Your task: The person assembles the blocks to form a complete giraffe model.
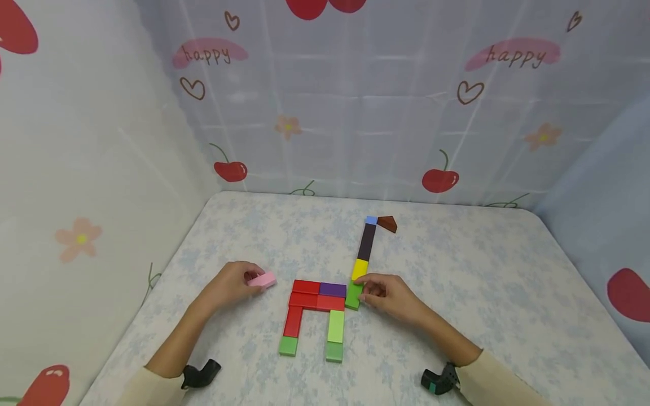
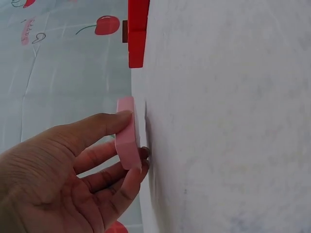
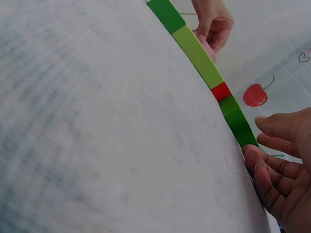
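Note:
My left hand (image 1: 237, 283) pinches a pink block (image 1: 263, 279) just above the table, left of a block figure. In the left wrist view the thumb lies on one side of the pink block (image 2: 127, 133), with fingertips on the other. My right hand (image 1: 388, 294) is at the green block (image 1: 354, 295) on the figure's right side. In the right wrist view its fingertips touch the end of the green block (image 3: 238, 121), while the thumb stands slightly apart. Above the green block run a yellow block (image 1: 360, 269), a dark block (image 1: 367, 242) and a light blue block (image 1: 372, 220).
Red blocks (image 1: 303, 300) and a purple block (image 1: 333, 290) form the figure's body. Its legs include a red block (image 1: 293, 321) and a light green block (image 1: 336, 326). A brown block (image 1: 388, 223) lies at the far end. A printed curtain (image 1: 345, 113) hangs behind the table (image 1: 457, 254).

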{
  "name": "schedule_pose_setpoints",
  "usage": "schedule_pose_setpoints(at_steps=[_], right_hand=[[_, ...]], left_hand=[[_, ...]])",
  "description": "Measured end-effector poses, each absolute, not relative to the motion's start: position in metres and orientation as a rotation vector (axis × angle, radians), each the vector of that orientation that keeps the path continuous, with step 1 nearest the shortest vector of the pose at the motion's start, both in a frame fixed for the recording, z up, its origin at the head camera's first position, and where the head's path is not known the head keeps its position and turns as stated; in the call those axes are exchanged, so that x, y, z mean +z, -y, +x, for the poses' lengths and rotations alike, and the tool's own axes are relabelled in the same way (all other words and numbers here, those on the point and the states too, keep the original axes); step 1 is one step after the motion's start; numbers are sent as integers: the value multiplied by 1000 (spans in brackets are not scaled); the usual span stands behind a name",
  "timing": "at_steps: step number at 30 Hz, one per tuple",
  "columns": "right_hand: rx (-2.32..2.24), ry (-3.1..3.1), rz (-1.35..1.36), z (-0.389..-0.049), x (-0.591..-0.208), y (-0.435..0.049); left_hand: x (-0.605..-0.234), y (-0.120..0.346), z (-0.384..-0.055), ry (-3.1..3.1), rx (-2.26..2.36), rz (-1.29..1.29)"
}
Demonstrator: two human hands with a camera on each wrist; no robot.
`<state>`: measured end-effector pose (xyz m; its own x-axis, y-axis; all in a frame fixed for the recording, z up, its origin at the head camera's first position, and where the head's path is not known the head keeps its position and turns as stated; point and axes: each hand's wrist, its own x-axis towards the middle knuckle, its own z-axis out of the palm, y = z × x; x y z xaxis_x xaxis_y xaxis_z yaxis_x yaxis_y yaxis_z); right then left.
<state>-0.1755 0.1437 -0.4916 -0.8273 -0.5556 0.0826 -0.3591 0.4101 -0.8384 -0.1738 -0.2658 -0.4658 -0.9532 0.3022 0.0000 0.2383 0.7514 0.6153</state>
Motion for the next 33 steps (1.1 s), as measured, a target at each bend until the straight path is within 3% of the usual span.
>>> schedule_pose_setpoints(at_steps=[33], right_hand=[[-1404,-2436,-810,-178,-495,-143]], left_hand=[[-469,237,-167,-2754,1028,506]])
